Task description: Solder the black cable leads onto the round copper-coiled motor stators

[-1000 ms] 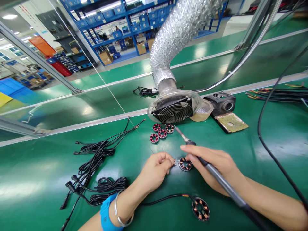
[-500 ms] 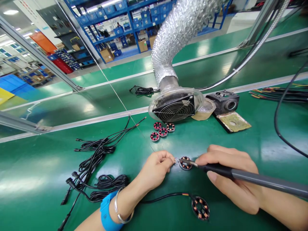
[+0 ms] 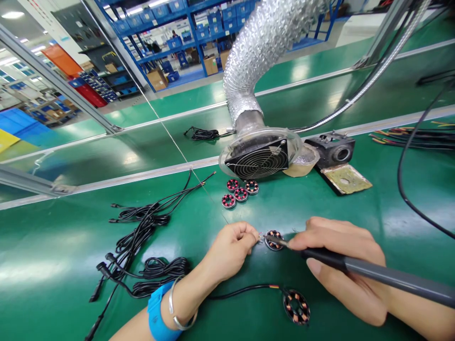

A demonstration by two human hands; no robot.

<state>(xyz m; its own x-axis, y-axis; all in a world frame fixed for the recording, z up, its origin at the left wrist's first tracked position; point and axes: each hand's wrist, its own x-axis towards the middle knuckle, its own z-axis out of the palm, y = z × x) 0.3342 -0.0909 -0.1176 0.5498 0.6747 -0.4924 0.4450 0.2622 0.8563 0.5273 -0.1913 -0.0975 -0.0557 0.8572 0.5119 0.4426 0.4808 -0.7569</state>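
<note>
Copper-wound ring [image 3: 272,245] lay on green desk [image 3: 53,265], just below and right of frame centre! Right hand [image 3: 341,237], fingers gripping soldering iron [image 3: 391,274], angled tip over ring; left hand [image 3: 232,248], fingers pinching thin wires [image 3: 261,236] just beside. Cabled ring [image 3: 304,306] sat bottom centre-right; four more rings [image 3: 241,189] clustered mid-frame below extractor [image 3: 261,161].

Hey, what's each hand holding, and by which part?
The right hand holds a soldering iron by its dark grip, just behind the metal tip. The left hand pinches what look like thin wires; exactly where is hidden.
</note>
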